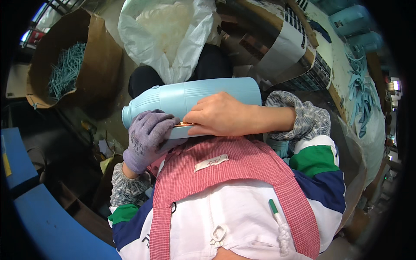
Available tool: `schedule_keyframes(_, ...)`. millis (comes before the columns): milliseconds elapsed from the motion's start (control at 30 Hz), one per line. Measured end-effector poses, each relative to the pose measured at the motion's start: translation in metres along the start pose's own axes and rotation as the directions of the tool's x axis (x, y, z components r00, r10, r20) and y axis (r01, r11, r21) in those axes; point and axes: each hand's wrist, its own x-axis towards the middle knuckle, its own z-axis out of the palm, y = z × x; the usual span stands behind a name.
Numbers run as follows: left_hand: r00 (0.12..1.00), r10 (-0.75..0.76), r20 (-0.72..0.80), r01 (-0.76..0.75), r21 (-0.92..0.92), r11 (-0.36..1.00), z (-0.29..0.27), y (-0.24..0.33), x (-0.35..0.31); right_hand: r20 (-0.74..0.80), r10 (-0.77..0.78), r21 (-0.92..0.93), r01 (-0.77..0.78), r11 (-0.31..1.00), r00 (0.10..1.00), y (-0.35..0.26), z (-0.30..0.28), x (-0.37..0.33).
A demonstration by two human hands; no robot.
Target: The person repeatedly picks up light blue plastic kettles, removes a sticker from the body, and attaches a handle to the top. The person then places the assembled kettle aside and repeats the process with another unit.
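A light blue ribbed flask casing [186,93] lies sideways across my lap, its narrower neck end to the left. My left hand [149,134], in a purple-grey glove, is closed over the near side of the casing toward the neck. My bare right hand [219,115] rests against the near side at the middle, thumb and fingers pinched together. A thin orange, copper-coloured piece [184,124] shows between its fingertips and the glove; what kind of thing it is I cannot make out. Below it runs a light blue strip that looks like the casing's handle.
A brown cardboard drum [102,60] with many thin light blue scraps [67,69] stands at the far left. Beyond my knees is a white plastic bag [167,39]. A workbench [333,65] at the right bears more blue casings [351,19]; blue surfaces [52,225] are at lower left.
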Motion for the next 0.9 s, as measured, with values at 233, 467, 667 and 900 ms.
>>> schedule_keyframes(233, 0.992, -0.084, -0.097, 0.085, 0.000, 0.996, 0.020, 0.023, -0.029, 0.346, -0.020, 0.283, -0.084, 0.955, 0.938, -0.002, -0.008, 0.023)
schedule_keyframes(467, 0.926, -0.246, -0.286, 0.183, -0.229, 0.956, 0.040, 0.021, -0.053, 0.353, -0.056, 0.291, -0.053, 0.955, 0.934, -0.001, -0.010, 0.030)
schedule_keyframes(667, 0.946, -0.217, -0.240, 0.179, -0.172, 0.969, 0.035, 0.014, -0.052, 0.319, -0.090, 0.226, 0.016, 0.974, 0.943, -0.003, -0.007, 0.029)
schedule_keyframes(900, 0.931, -0.264, -0.250, 0.197, -0.262, 0.945, 0.036, 0.014, -0.054, 0.264, -0.083, 0.277, 0.006, 0.961, 0.961, -0.001, -0.002, 0.028)
